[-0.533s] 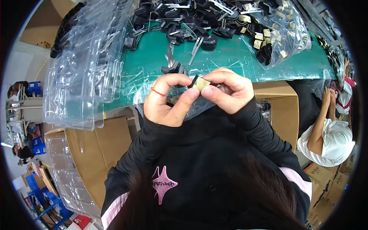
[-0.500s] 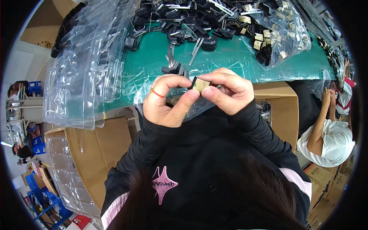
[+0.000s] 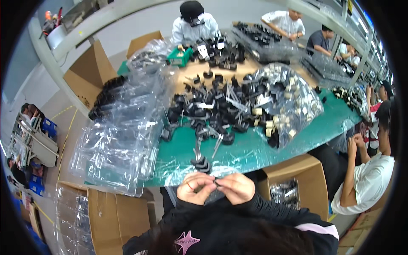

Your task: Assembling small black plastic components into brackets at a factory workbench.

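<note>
In front of my body, at the near edge of the green table [image 3: 255, 149], both hands meet over a small black pad [image 3: 217, 182]. My left hand [image 3: 194, 189] pinches it from one side. Opposite, my right hand [image 3: 237, 188] has its thumb and fingers closed on the same pad. Fingertips cover most of it. Just beyond the hands lie a few black curved parts [image 3: 201, 165] with metal strips. Farther back is a heap of black parts with metal arms [image 3: 212, 108], and right of it a clear bag [image 3: 312, 98] of black pads with cream backing.
Stacked clear plastic trays [image 3: 112, 148] cover the table's left side. Open cardboard boxes stand below the near edge, left [image 3: 119, 216] and right [image 3: 315, 176]. Co-workers sit across the table [image 3: 196, 29] and at the right [image 3: 367, 182]. A metal rail [image 3: 127, 19] crosses the far side.
The view has tilted up, showing more of the far table and co-workers. The pad's cream face, plain to see before, is no longer visible. Both hands still pinch it.
</note>
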### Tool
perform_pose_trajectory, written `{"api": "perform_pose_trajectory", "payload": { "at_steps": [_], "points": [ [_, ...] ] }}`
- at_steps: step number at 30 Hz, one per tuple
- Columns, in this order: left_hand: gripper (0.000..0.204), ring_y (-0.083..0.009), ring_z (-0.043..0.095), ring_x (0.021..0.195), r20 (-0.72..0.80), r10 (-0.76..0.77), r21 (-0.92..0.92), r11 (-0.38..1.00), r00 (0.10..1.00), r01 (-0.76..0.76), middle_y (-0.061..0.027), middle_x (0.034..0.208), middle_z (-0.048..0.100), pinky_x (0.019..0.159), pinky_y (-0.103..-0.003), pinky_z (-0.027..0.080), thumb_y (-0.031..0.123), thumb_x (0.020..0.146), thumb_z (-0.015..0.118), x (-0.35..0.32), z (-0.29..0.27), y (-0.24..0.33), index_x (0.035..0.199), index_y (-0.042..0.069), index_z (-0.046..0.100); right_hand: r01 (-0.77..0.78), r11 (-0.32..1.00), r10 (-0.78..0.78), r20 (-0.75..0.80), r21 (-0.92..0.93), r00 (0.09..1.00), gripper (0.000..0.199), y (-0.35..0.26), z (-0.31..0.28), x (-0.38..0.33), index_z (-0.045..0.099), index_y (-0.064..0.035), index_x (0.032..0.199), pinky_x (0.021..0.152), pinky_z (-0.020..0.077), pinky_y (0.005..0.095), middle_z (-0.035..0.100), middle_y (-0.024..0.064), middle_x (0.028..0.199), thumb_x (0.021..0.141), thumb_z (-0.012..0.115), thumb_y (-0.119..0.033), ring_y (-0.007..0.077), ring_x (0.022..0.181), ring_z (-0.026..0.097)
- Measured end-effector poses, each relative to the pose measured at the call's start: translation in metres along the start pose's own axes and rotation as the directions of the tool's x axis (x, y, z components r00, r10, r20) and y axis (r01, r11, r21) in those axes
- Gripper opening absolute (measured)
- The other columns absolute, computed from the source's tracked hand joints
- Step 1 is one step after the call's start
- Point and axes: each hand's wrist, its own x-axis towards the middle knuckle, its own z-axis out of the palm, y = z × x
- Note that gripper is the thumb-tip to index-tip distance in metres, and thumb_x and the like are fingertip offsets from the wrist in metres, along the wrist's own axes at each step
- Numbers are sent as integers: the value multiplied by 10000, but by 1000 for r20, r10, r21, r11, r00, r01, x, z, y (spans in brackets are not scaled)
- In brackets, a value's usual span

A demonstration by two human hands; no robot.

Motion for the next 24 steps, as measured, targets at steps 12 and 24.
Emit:
{"api": "perform_pose_trajectory", "payload": {
  "at_steps": [12,24],
  "points": [
    [147,-228,567,869,53,-15,151,989,999,7,-55,857,633,782,-331,442,62,707,719,-7,-15,3,781,68,592,-375,900,331,214,223,919,146,-7,4,2,658,-9,858,538,485,232,637,80,732,736,727,-48,134,595,615],
    [218,-245,629,760,217,46,-259,966,975,12,-151,944,611,656,-286,506,-42,776,617,-51,-31,-12,944,52,514,-716,-270,414,749,644,518,197,26,6,-23,523,-22,994,421,340,177,606,127,995,957,462,-206,120,717,579]
  ]
}}
